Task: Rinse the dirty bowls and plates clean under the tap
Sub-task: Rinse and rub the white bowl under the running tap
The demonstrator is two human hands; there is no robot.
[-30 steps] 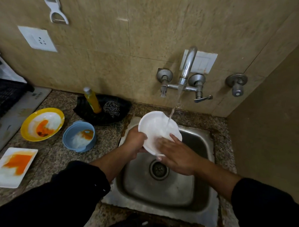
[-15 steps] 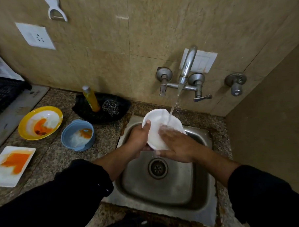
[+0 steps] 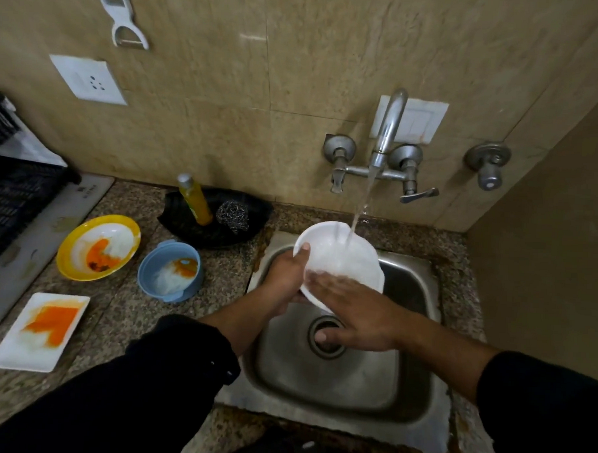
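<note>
Rinsing white plate (image 3: 337, 259), tilted over sink (image 3: 418, 375) under tap (image 3: 387, 127) stream: L hand (image 3: 285, 277) grips its left rim w/ thumb curled over edge, R hand (image 3: 355, 318) lies flat, fingers straight, on lower face, so plate sits just beyond R palm.

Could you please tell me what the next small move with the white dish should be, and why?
Probably slide the right hand up the white dish toward where the water lands. Its flat fingers lie on the lower part, the stream hits near the top rim, and the left hand grips the left edge, steadying it.
</note>
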